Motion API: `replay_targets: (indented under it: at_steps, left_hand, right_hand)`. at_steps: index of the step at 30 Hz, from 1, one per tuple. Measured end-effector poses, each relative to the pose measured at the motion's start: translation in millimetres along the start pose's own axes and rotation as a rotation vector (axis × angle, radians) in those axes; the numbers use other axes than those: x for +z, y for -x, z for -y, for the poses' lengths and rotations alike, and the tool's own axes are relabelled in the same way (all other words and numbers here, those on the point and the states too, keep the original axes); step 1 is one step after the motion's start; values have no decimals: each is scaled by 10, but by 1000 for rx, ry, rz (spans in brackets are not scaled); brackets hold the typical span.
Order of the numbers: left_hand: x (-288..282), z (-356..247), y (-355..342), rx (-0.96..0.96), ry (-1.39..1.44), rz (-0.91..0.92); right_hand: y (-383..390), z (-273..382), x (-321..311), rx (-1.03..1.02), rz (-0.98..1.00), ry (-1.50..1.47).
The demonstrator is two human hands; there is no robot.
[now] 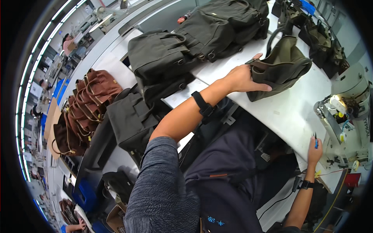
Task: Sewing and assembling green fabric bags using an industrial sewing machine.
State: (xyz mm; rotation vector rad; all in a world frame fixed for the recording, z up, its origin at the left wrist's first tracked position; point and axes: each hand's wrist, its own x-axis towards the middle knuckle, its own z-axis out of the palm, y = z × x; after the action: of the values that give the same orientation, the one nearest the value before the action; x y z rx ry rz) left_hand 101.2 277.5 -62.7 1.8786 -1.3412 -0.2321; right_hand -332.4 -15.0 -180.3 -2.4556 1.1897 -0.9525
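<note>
My left hand (245, 79) grips an olive-green fabric bag (288, 73) by its near left side. The thumb lies along the outside, and the other fingers are partly hidden behind the rim. The bag's mouth gapes, showing a lighter lining, and a dark handle loop rises at its far end. It rests tilted on the white sewing table (278, 113). Lower down on the right, my right hand (315, 151) is closed around a small blue tool (316, 144) with a thin dark tip, too small to name surely. That hand is beside the table's near right edge.
A sewing machine (351, 89) stands at the right. Dark green bags (159, 52) are piled along the far left side, and more bags (316, 40) lie at the far right. Brown bags (95, 87) sit on the left. Another person's hand (81, 224) shows at lower left.
</note>
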Motion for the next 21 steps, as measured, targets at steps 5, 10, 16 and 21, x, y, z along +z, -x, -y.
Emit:
replay_targets:
  at_steps: [5, 10, 16, 21]
  left_hand:
    - [106, 39, -355, -131, 360, -37]
    - [210, 122, -1270, -275, 509, -234]
    - [799, 440, -2833, -84, 435, -430]
    - [1455, 774, -3867, -206, 158, -423]
  right_hand:
    - [65, 16, -14, 64, -54, -27]
    - [52, 172, -135, 123, -21, -83]
    - [-35, 324, -158, 128, -44, -89]
    - [-16, 225, -152, 105, 27, 0]
